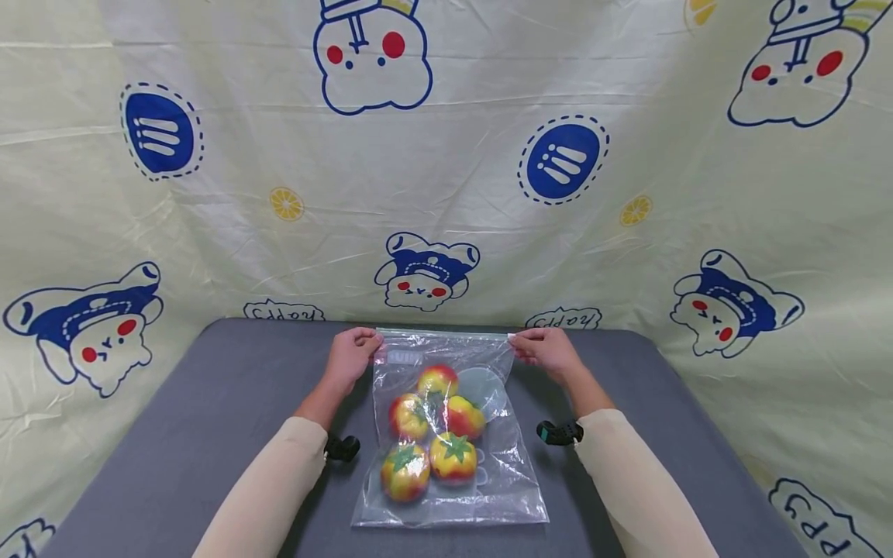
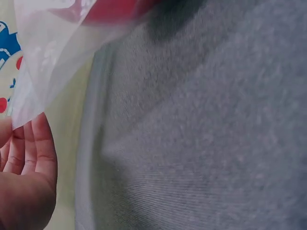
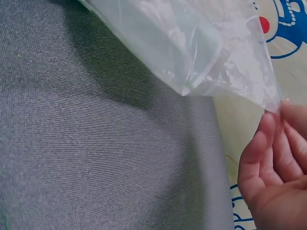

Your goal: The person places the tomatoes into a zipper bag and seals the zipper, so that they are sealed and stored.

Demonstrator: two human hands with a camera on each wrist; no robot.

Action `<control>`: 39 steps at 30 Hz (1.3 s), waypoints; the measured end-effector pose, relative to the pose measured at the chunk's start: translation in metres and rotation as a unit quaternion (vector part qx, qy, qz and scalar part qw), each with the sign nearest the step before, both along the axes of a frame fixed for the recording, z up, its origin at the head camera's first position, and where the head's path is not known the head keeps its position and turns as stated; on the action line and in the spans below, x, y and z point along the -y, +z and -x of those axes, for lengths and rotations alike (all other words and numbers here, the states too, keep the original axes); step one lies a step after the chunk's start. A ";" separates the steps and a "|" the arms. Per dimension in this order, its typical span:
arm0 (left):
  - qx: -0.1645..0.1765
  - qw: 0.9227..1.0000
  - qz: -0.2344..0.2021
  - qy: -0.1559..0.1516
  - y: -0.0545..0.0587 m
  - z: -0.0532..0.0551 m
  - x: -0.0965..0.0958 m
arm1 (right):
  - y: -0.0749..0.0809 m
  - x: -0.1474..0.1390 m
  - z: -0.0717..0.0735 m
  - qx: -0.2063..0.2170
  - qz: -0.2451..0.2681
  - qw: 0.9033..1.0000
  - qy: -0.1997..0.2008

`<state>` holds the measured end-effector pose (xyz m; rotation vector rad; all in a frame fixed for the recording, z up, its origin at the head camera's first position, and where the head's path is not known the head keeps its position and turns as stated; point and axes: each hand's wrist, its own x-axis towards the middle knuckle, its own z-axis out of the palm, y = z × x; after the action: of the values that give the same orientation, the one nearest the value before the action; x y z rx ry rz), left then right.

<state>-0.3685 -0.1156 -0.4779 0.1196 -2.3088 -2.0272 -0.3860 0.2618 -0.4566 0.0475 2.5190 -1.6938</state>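
Note:
A clear zip bag (image 1: pixel 498 480) spreads out between both hands, its top edge toward the back of the table. Inside it lie several red-and-yellow tomato-like fruits (image 1: pixel 407 471), some showing a green leafy top. At the bag's upper left corner, the left hand (image 1: pixel 351 356) pinches the plastic between thumb and fingers. The right hand (image 1: pixel 549 353) pinches the opposite upper corner. In the left wrist view, the plastic hangs down to the left hand's (image 2: pixel 31 167) fingertips. Thumb and fingers of the right hand (image 3: pixel 278 163) meet on the corner in the right wrist view.
A grey cloth-covered table (image 1: pixel 230 434) lies under the bag. Behind it hangs a cream curtain (image 1: pixel 460 170) printed with cartoon bears and orange slices. Black straps with small devices sit on both wrists, the right device (image 1: pixel 558 432) beside the bag.

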 end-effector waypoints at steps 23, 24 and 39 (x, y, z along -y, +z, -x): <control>0.030 0.995 0.091 -0.011 -0.006 0.008 0.000 | -0.004 0.011 0.010 0.023 -0.080 0.996 -0.008; 0.029 0.995 0.099 -0.013 -0.005 0.008 -0.001 | -0.003 0.011 0.010 0.025 -0.086 0.996 -0.011; 0.015 0.995 0.091 -0.025 -0.004 0.010 0.005 | -0.001 -0.004 0.007 -0.016 -0.135 0.991 -0.006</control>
<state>-0.3782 -0.1206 -0.4821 0.0852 -2.5253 -1.8359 -0.3932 0.2657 -0.4571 0.0593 2.7588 -1.3551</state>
